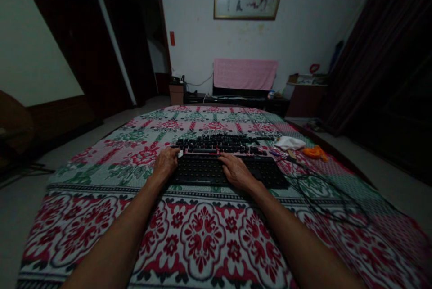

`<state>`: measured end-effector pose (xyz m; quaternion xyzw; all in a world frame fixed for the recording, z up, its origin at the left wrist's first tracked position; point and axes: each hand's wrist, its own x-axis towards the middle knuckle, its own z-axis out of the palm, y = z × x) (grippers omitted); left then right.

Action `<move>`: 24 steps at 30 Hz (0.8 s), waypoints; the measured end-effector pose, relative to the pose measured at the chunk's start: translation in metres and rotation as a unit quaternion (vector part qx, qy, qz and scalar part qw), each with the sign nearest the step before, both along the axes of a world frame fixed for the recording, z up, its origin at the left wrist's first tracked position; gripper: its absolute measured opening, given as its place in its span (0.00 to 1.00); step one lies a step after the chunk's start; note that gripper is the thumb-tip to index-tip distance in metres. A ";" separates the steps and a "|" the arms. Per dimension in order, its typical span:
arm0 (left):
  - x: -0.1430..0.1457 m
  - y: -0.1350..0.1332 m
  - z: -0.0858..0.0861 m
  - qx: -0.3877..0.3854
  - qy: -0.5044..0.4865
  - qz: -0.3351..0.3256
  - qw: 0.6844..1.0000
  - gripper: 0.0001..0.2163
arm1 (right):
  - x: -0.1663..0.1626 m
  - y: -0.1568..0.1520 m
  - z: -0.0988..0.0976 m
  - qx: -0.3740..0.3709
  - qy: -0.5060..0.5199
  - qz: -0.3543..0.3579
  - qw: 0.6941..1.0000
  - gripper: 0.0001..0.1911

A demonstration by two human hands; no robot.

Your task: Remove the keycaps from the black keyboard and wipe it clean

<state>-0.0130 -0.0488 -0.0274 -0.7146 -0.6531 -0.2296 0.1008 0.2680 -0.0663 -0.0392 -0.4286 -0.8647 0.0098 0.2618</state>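
Observation:
A black keyboard [199, 171] without its keycaps lies on the patterned bedspread, its rows of bare key seats facing up. My left hand [166, 163] is at its far left corner, closed, with a small white piece [180, 153] at the fingertips; what that piece is made of is too small to tell. My right hand [237, 170] rests over the middle-right of the keyboard, fingers stretched toward its far edge. Loose black keycaps [222, 140] are spread just behind the keyboard. A long dark bar, perhaps the spacebar [201, 150], lies among the nearest ones.
Right of the keycaps lie a white cloth [290, 143], an orange cloth [315, 152] and a brush-like tool [289, 157]. A black cable [332, 208] loops over the bedspread [202, 239] on the right. Beyond stands a screen under a pink towel [245, 74].

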 end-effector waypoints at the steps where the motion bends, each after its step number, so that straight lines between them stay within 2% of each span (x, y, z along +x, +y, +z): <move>1: 0.000 0.000 0.001 -0.007 0.010 0.004 1.000 0.16 | 0.000 0.000 0.000 -0.001 0.000 0.000 1.000 0.19; 6: -0.004 0.001 0.008 -0.046 0.048 0.009 0.998 0.16 | 0.000 0.001 0.000 -0.001 -0.003 -0.006 1.000 0.19; 15: -0.013 0.001 0.019 -0.080 0.040 0.005 0.996 0.18 | -0.001 0.002 0.000 0.002 -0.018 -0.013 1.000 0.19; 19: -0.022 -0.001 0.027 -0.124 -0.028 0.017 0.992 0.15 | -0.001 0.001 0.001 0.001 -0.019 -0.016 1.000 0.19; 22: -0.030 -0.003 0.029 -0.100 -0.095 0.058 0.989 0.14 | -0.001 0.002 0.001 0.005 -0.013 -0.013 1.000 0.19; 24: -0.033 -0.004 0.028 -0.083 -0.101 0.068 0.989 0.15 | -0.001 0.002 0.000 0.006 -0.009 -0.013 1.000 0.19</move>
